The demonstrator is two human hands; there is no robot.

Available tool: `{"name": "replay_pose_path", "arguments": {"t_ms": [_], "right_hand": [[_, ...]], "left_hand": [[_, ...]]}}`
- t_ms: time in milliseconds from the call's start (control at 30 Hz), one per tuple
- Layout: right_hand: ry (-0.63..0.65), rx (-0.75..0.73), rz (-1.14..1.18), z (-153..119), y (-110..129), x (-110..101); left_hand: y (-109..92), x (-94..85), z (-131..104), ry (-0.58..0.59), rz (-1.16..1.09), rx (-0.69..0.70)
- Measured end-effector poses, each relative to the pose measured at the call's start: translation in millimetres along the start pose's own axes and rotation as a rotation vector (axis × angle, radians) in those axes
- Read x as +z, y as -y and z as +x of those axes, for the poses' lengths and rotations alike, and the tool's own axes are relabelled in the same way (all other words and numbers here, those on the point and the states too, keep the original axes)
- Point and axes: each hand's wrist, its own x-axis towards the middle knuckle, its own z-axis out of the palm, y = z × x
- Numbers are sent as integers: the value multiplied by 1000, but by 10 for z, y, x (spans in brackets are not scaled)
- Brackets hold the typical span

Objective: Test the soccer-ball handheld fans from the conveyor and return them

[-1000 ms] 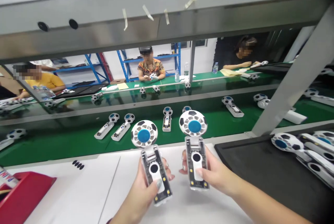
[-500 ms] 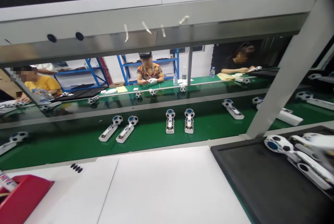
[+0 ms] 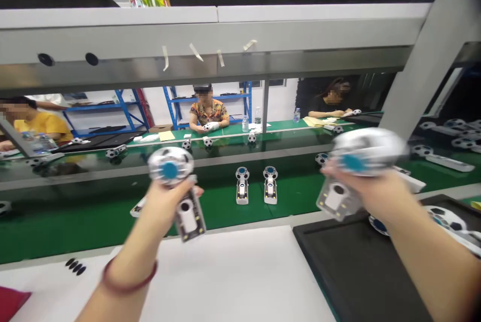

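Note:
My left hand (image 3: 165,199), a dark red band on its wrist, is closed around the neck of a white device with a football-patterned head (image 3: 170,166). Its flat body hangs down past my fingers, above the near edge of the green belt. My right hand (image 3: 370,189), blurred by motion, grips a second football-headed device (image 3: 370,149) over the far edge of the black tray (image 3: 338,267). Both heads carry a blue disc. More such devices lie in the tray, partly hidden behind my right forearm. Between my hands, two similar devices (image 3: 242,185) rest on the belt.
A white work surface (image 3: 240,272) lies in front, with several black oval pads (image 3: 75,266) at its left. The corner of a red bin (image 3: 13,302) shows at lower left. A metal shelf (image 3: 210,36) and slanted post (image 3: 406,81) frame the belt (image 3: 218,212). Co-workers sit opposite.
Both hands have come into view, each holding a football-headed device. The device at the tray's far left side is gone from its spot. The view has shifted slightly.

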Motion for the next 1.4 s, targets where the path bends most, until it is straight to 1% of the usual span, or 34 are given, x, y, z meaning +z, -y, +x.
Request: {"name": "replay_pose_path", "arguments": {"t_ms": [33, 100, 133, 200, 267, 333, 400, 467, 533, 567, 633, 700, 767, 833, 900, 967, 1067, 1100, 1167, 1200, 1267, 1300, 1333, 1400], "right_hand": [[23, 16, -16, 136, -108, 103], [259, 233, -58, 416, -403, 285], [249, 307, -117, 549, -568, 342], [149, 358, -219, 779, -873, 381], [52, 393, -334, 943, -1091, 373], [-4, 382, -421, 1030, -1216, 417], [-4, 352, -461, 1047, -1289, 576], [46, 372, -464, 1010, -1360, 830], [107, 453, -450, 948, -1448, 1100], [124, 493, -442, 917, -1495, 1212], [139, 549, -414, 868, -1570, 1352], [158, 564, -350, 829, -1589, 1367], [194, 538, -234, 777, -1530, 1283], [230, 491, -90, 694, -1397, 1149], [275, 455, 53, 580, -1208, 1015], [366, 464, 220, 442, -989, 922], [473, 580, 702, 198, -658, 906], [510, 629, 804, 105, -558, 934], [554, 727, 881, -94, -387, 1019], [540, 769, 879, -197, -318, 1070], [433, 792, 847, -392, -215, 1171], [353, 761, 831, -478, -184, 1218], [267, 709, 813, -556, -167, 1262], [115, 567, 769, -681, -183, 1338]], "left_hand": [[112, 124, 168, 31, 184, 16], [376, 354, 502, 82, 557, 55], [504, 449, 647, 91, 699, 75], [700, 601, 862, 137, 790, 76], [793, 744, 968, 183, 821, 111], [811, 939, 988, 246, 845, 157], [817, 1209, 959, 338, 856, 141], [858, 1518, 914, 417, 860, 42], [935, 1800, 876, 448, 842, -86], [977, 1914, 863, 451, 820, -150], [1045, 2071, 844, 455, 750, -265], [1066, 2140, 808, 474, 635, -357], [1032, 2131, 719, 501, 463, -410], [950, 2049, 561, 511, 250, -425], [839, 1897, 346, 496, 44, -420], [717, 1690, 116, 476, -113, -407], [560, 1359, -186, 461, -426, -406], [523, 1266, -273, 462, -538, -439], [481, 1126, -440, 497, -705, -578], [474, 1079, -523, 523, -737, -662], [481, 1011, -684, 546, -747, -775], [492, 981, -755, 519, -729, -792], [506, 946, -815, 465, -693, -784], [544, 852, -889, 329, -591, -719]]}}
